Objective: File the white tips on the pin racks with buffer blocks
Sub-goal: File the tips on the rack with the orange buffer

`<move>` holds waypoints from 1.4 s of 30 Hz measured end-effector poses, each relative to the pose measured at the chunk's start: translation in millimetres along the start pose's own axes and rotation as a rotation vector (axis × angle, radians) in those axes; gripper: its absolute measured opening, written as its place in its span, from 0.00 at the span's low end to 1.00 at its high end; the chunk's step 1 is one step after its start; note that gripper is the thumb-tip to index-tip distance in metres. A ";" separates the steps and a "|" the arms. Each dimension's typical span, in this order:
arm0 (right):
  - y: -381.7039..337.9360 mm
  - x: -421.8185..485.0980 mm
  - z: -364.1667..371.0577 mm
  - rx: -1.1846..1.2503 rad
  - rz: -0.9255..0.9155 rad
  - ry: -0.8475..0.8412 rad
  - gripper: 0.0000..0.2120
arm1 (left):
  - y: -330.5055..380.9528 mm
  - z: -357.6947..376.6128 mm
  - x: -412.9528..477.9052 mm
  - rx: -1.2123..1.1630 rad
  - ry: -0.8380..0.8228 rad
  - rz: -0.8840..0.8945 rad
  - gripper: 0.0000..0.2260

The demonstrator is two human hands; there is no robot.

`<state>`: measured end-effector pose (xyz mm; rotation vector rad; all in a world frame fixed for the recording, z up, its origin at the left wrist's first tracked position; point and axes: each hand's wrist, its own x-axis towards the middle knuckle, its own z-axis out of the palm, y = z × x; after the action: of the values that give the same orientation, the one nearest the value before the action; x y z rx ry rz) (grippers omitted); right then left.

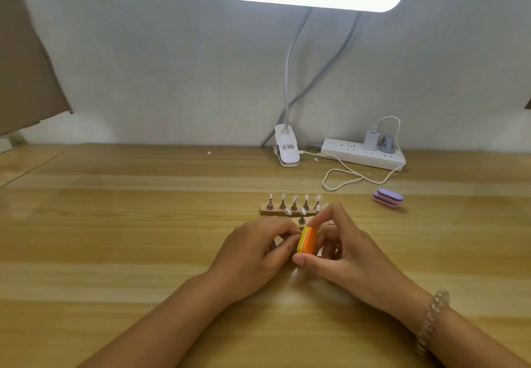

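Orange buffer block (308, 240) gripped by right hand (350, 261), left hand's (253, 250) hold unclear, both covering near rack (301, 220); purple blocks (388, 198) aside.

A wooden pin rack (290, 209) lies crosswise on the counter (143, 224), its five upright pins capped with white tips (294, 198). A second rack (301, 220), just nearer, is mostly hidden. An orange-and-yellow buffer block (308, 240) is held on edge in front of it. A purple-and-pink buffer block (388, 198) lies flat, well to the right.

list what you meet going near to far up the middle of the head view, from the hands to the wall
orange buffer block → pin rack with white tips → lamp clip → wall
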<state>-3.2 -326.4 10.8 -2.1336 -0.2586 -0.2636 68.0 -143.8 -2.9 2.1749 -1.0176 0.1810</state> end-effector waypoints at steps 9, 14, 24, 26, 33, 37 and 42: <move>1.8 0.8 -3.0 0.118 0.065 0.031 0.17 | -0.1 -1.6 0.8 -0.150 -0.018 -0.036 0.06; 5.1 9.7 -10.6 0.487 0.275 0.121 0.14 | 0.0 -3.7 0.4 -0.278 -0.003 -0.095 0.06; 7.6 10.3 -7.9 0.416 0.211 0.089 0.14 | -1.7 -1.7 0.4 -0.276 -0.026 -0.094 0.06; 7.9 9.3 -7.0 0.398 0.196 0.088 0.16 | -1.9 -1.2 0.9 -0.278 -0.028 -0.090 0.06; 9.4 2.4 -4.4 0.145 0.024 0.100 0.16 | -1.6 -1.9 2.6 -0.300 0.005 -0.091 0.08; 5.5 -0.3 -2.4 0.040 -0.051 0.059 0.17 | -2.5 -2.7 3.9 -0.297 0.057 -0.153 0.07; 5.2 0.1 -2.9 0.105 -0.003 0.042 0.15 | -0.2 -3.0 3.3 -0.262 0.047 -0.164 0.07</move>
<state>-1.9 -331.6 8.2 -2.0216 -0.2460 -0.2905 70.9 -143.9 0.5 1.9926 -0.7853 0.0197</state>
